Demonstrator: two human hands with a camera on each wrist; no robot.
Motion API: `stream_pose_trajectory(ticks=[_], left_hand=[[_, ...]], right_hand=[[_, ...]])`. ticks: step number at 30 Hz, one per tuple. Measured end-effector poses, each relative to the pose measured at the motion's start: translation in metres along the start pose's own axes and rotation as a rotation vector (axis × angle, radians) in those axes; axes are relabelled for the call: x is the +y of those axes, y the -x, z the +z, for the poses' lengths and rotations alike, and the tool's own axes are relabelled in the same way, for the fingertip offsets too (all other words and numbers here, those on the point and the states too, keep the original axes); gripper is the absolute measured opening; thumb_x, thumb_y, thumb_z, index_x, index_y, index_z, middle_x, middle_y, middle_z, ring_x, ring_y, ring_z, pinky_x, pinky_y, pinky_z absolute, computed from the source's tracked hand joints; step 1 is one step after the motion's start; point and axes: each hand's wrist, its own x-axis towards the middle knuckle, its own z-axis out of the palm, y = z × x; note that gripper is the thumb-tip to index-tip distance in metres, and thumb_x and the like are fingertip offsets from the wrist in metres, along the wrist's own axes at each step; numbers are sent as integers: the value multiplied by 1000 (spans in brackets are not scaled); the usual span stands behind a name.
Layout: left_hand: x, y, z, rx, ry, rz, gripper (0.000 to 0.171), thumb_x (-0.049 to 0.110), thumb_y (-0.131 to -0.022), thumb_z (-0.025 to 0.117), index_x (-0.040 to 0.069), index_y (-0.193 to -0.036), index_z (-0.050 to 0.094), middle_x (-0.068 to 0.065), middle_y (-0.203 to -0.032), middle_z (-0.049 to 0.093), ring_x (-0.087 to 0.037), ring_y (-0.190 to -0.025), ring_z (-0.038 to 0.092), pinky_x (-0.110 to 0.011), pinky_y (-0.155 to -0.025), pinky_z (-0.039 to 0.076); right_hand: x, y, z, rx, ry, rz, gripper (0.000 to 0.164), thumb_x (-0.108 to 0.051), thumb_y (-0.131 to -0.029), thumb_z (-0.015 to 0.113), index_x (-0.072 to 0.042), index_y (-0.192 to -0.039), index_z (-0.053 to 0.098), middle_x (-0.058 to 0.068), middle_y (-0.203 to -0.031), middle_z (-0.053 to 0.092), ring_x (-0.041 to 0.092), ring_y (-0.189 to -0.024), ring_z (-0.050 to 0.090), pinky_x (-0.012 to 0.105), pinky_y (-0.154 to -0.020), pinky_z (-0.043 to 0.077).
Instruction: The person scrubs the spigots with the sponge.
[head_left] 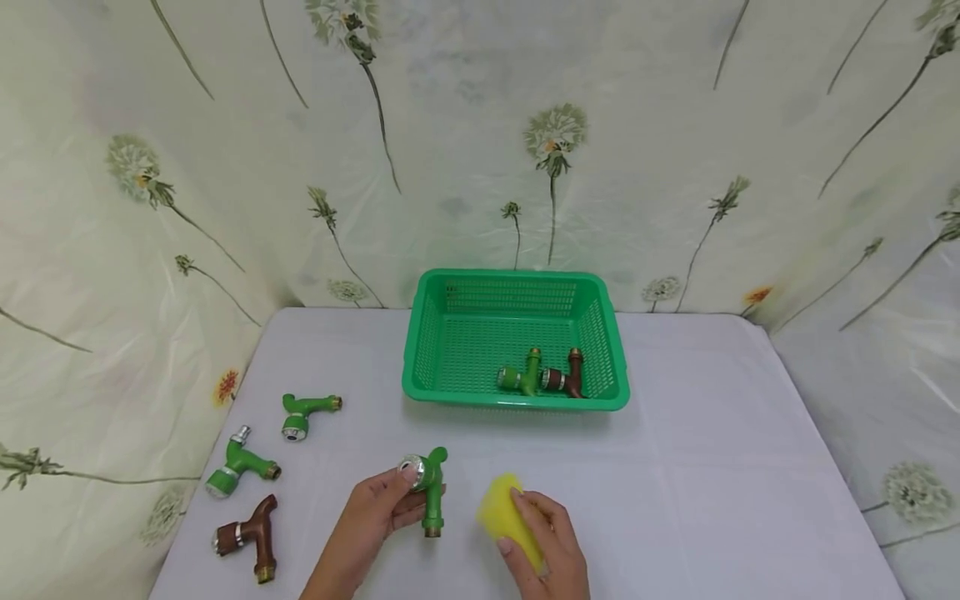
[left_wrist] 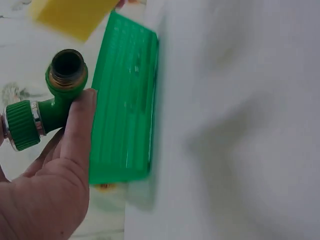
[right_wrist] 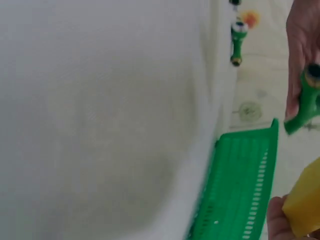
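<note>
your left hand, partly closed, pinches the green tap by its knob, in front of the basket, probably so that its threaded end is left free. your right hand, fingers bent, grips the yellow sponge nearby, perhaps for easy reach.

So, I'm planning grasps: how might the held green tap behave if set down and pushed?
The green tap looks rigid and perhaps heavy, given its metallic threaded end; its side knob would likely make it pivot, not roll.
</note>
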Motion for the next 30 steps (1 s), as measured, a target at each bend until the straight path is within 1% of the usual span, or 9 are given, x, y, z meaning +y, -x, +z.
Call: stream_pose_trajectory(ticks=[3, 6, 10, 13, 17, 20, 23, 28, 30], left_hand=[[-5, 2, 15, -70, 81, -1, 63, 46, -96, 55, -7, -130, 53, -20, -119, 65, -28, -109, 64, -36, -89, 53], [-8, 3, 25, -128, 107, -14, 62, 46, -98, 52, -9, -127, 55, -19, -117, 66, -26, -105, 66, -35, -88, 53], [-7, 5, 28, -198, 102, -33, 59, 45, -99, 50, -7, -125, 58, -19, -115, 66, -24, -102, 67, -34, -87, 54], [-4, 6, 26, -237, 98, -41, 56, 43, -99, 50, -7, -124, 59, -19, -113, 67, -24, -99, 67, -35, -86, 55], [-2, 6, 23, -327, 129, -65, 53, 41, -101, 49, -7, -122, 60, -21, -109, 68, -24, -98, 68, -37, -86, 54], [-3, 5, 22, -423, 188, -72, 51, 38, -103, 44, -6, -124, 58, -24, -115, 65, -29, -105, 65, -38, -89, 53], [-6, 4, 21, -494, 241, -61, 51, 36, -105, 39, -6, -128, 55, -25, -121, 61, -32, -111, 62, -39, -92, 51], [-8, 5, 21, -475, 229, -61, 50, 37, -105, 40, -5, -123, 60, -20, -111, 68, -25, -102, 67, -36, -88, 53], [-8, 5, 22, -476, 215, -60, 50, 37, -104, 41, -6, -122, 60, -21, -110, 68, -24, -101, 67, -36, -87, 54]], right_hand=[[-12, 0, 8, 9, 18, -218, 62, -28, -84, 77, -18, -139, 51, 1, -134, 46, 12, -108, 50, 15, -89, 41], [-15, -1, 13, 13, 35, -384, 59, -35, -87, 73, -13, -137, 52, 9, -136, 45, 16, -113, 47, 13, -97, 35], [-8, -6, 13, 13, 53, -497, 46, -40, -94, 60, -13, -132, 57, 14, -134, 46, 21, -117, 44, 15, -104, 29], [-1, -9, 8, -13, 65, -474, 42, -37, -94, 61, -17, -131, 58, 12, -135, 46, 22, -121, 43, 15, -106, 28], [4, -12, -1, -28, 126, -329, 52, -24, -82, 75, -24, -132, 57, 4, -136, 45, 17, -121, 43, 12, -105, 27], [4, -16, -8, 34, 161, -210, 61, -14, -74, 83, -25, -129, 59, 2, -133, 47, 17, -118, 44, 11, -100, 30], [2, -17, -12, 113, 178, -154, 65, -14, -70, 87, -25, -128, 60, 1, -130, 49, 17, -115, 45, 10, -96, 31], [-5, -11, -11, 94, 180, -288, 56, -26, -78, 81, -23, -130, 60, 5, -129, 50, 19, -114, 46, 11, -99, 31], [-3, -10, -10, 72, 194, -302, 52, -31, -83, 77, -22, -131, 60, 6, -128, 49, 20, -113, 46, 13, -100, 31]])
